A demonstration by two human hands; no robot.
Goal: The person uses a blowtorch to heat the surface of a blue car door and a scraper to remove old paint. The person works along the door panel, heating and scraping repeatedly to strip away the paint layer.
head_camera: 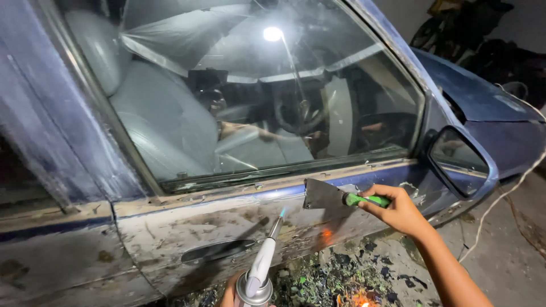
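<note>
Green plastic showed between the curled fingers (380, 200) of the right hand (398, 211), which were wrapped tight around the handle of a flat steel scraper with a wide blade (323, 194); the blade lay against the upper edge of the scorched blue car door (187, 227), just under the window sill and close to the black side mirror (459, 159). Only the fingertips of the left hand (230, 295) showed at the bottom edge, closed about the base of a silver gas torch with a white neck and slim nozzle (260, 267), though how firmly they gripped could not be told. A small blue flame (282, 212) stood at the nozzle tip, aimed at the door skin left of the blade and above the dark door handle (219, 250). The paint there was burnt down to grey and brown metal. Flakes of dark paint (341, 273) littered the concrete floor below, with a small orange ember (358, 297) glowing among them. A white cable (512, 193) trailed past the front wing on the right.
</note>
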